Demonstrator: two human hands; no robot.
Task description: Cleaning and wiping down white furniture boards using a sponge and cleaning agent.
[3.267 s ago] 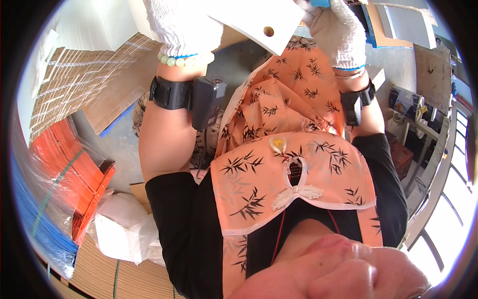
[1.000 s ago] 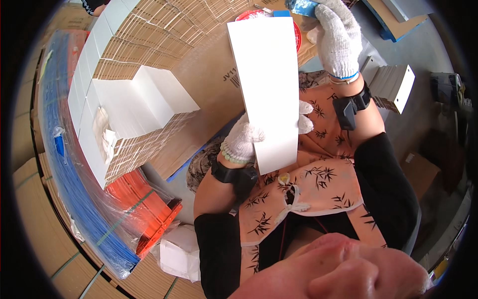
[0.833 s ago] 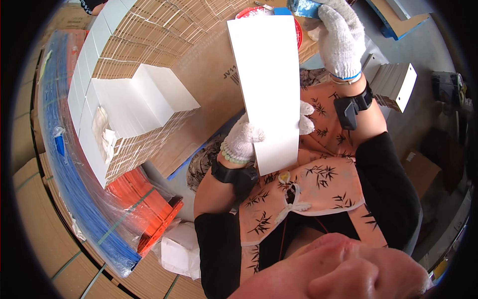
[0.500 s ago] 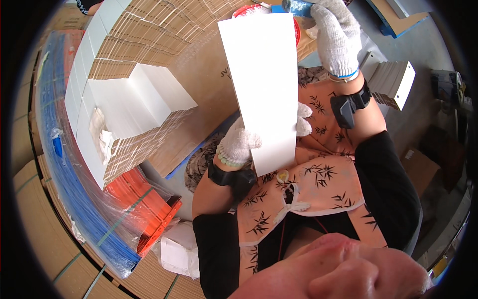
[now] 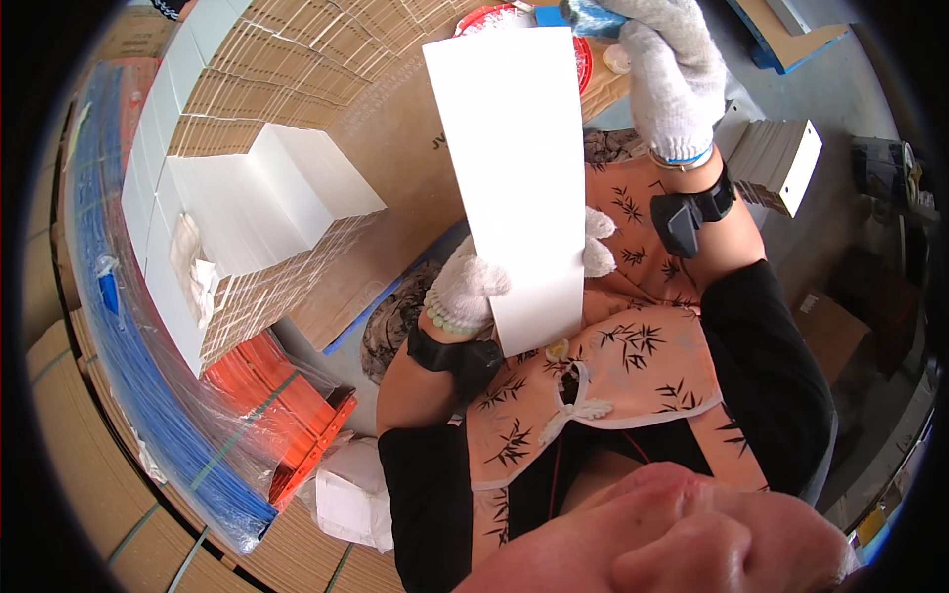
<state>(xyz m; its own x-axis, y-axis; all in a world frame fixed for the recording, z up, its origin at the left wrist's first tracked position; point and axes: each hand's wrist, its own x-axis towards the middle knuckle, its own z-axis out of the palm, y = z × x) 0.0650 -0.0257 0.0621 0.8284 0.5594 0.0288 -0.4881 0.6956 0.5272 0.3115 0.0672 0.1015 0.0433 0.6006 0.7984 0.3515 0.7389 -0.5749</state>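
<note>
My left hand [image 5: 473, 292], in a white knit glove, grips the lower end of a long flat white card sheet [image 5: 514, 178] and holds it up in front of my chest. Its fingertips show past the sheet's right edge. My right hand [image 5: 667, 69], also gloved, is raised at the top of the view beside the sheet's upper right corner, closed on a blue object [image 5: 591, 15] that is mostly cut off. Both wrists carry black bands. Behind the sheet's top lies a round red lid [image 5: 499, 18].
Stacks of flat white and brown card blanks [image 5: 247, 188] fill the left on a brown cardboard sheet [image 5: 395, 198]. Blue [image 5: 148, 376] and orange [image 5: 287, 415] wrapped bundles lie lower left. A small stack of white blanks [image 5: 786, 163] sits on the grey floor at right.
Over three seconds the view swung from my lap toward the stacks. In the last second the white sheet drifted slightly left and up; my right hand stayed near its top corner.
</note>
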